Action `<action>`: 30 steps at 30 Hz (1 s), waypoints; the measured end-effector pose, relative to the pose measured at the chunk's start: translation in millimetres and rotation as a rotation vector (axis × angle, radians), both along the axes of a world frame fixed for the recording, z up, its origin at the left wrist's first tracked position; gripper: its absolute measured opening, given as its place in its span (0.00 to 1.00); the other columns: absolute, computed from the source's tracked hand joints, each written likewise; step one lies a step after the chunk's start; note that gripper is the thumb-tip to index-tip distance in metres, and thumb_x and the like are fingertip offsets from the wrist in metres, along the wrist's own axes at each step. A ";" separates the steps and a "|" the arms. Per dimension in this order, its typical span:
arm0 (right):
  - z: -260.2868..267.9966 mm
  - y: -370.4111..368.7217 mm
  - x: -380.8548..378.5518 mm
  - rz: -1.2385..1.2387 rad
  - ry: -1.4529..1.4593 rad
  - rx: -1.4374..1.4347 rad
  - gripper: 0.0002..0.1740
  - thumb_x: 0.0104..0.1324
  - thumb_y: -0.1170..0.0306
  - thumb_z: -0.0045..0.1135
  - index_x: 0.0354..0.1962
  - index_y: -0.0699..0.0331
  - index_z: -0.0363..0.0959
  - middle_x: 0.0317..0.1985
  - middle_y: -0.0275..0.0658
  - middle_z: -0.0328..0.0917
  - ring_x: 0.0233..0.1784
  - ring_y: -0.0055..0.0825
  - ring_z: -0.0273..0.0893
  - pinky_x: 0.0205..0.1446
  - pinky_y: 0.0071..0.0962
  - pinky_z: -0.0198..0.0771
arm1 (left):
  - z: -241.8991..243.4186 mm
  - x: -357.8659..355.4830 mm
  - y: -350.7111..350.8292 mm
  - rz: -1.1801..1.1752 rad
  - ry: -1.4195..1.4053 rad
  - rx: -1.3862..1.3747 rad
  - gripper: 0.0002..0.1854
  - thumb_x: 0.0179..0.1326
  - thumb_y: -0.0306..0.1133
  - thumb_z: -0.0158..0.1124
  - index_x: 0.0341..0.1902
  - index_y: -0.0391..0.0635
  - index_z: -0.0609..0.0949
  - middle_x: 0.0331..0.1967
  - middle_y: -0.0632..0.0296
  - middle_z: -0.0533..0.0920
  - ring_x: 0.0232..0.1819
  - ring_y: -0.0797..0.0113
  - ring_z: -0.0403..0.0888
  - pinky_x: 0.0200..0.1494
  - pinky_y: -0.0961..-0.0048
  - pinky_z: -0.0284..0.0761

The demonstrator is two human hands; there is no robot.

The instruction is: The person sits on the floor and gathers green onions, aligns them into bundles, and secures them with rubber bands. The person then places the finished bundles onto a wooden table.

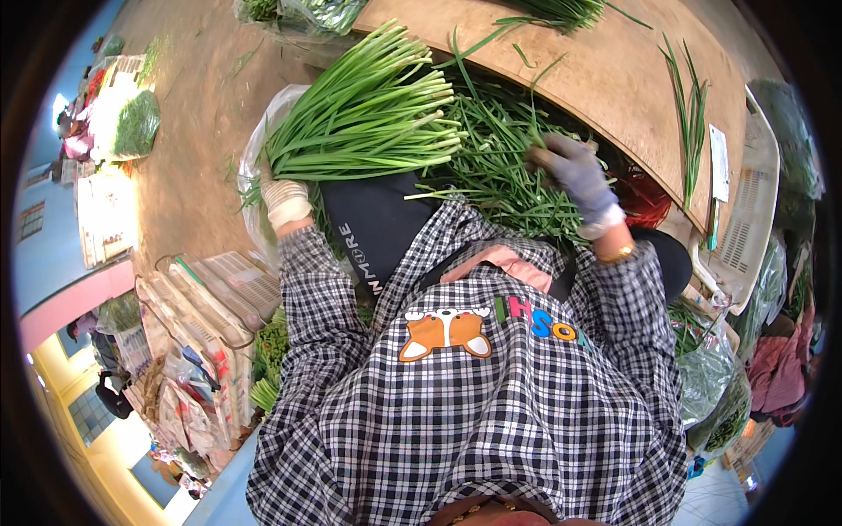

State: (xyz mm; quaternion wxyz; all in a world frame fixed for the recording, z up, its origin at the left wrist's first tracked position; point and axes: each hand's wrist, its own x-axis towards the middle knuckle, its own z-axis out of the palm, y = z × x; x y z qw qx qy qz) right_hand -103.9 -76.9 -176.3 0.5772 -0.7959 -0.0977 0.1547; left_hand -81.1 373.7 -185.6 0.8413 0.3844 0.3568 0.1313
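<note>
A thick bundle of garlic chives [368, 125] lies across my left thigh, its pale cut ends pointing right. My left hand [284, 196], in a whitish glove, holds it by the leafy end; the fingers are partly hidden under the leaves. My right hand [575, 174], in a grey-blue glove, is blurred above a heap of loose chive leaves [500, 171] in front of me. Green leaves show at its fingertips, but whether they are gripped is unclear. Behind the bundle's leafy end spreads a clear plastic bag [253, 151].
A wooden board [612, 85] beyond the heap bears more chives [566, 13], a few loose stalks [687, 125] and a cleaver [718, 164]. To the right stands a plastic crate [750, 217]. Stacked crates [204, 309] stand at my left. Other people are in the background.
</note>
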 end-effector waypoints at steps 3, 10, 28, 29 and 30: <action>9.4 -15.6 -13.1 0.077 -0.082 -0.883 0.16 0.56 0.65 0.60 0.43 0.57 0.76 0.40 0.37 0.79 0.37 0.35 0.79 0.39 0.30 0.73 | 8.0 0.7 -8.3 0.072 -0.072 -0.046 0.23 0.66 0.41 0.51 0.59 0.41 0.71 0.61 0.54 0.71 0.62 0.53 0.66 0.65 0.52 0.62; 66.7 74.3 15.4 -0.137 -0.957 -0.464 0.12 0.53 0.64 0.60 0.36 0.54 0.75 0.36 0.30 0.77 0.42 0.29 0.75 0.45 0.33 0.66 | 24.5 5.0 -19.9 0.119 -0.114 -0.050 0.23 0.65 0.41 0.51 0.59 0.39 0.71 0.61 0.52 0.70 0.62 0.52 0.65 0.66 0.54 0.61; -11.8 37.6 13.6 -0.338 -0.594 -0.712 0.06 0.60 0.65 0.55 0.28 0.57 0.71 0.17 0.41 0.74 0.21 0.38 0.76 0.23 0.35 0.69 | 26.3 12.9 -28.0 0.109 -0.182 -0.100 0.21 0.65 0.37 0.50 0.54 0.33 0.73 0.55 0.45 0.74 0.57 0.49 0.71 0.62 0.53 0.67; -12.7 13.3 12.3 -0.300 -0.496 -0.767 0.05 0.59 0.65 0.55 0.32 0.55 0.74 0.19 0.41 0.75 0.23 0.39 0.77 0.25 0.37 0.70 | 26.9 12.1 -27.9 0.113 -0.176 -0.097 0.21 0.65 0.37 0.49 0.54 0.33 0.73 0.55 0.45 0.74 0.57 0.49 0.71 0.62 0.53 0.67; -11.6 -5.9 13.8 -0.155 -0.253 -1.005 0.08 0.60 0.65 0.55 0.38 0.53 0.77 0.22 0.43 0.77 0.24 0.38 0.78 0.27 0.39 0.70 | 27.7 10.7 -28.4 0.121 -0.171 -0.095 0.21 0.65 0.37 0.49 0.54 0.33 0.73 0.55 0.45 0.74 0.57 0.50 0.71 0.62 0.53 0.67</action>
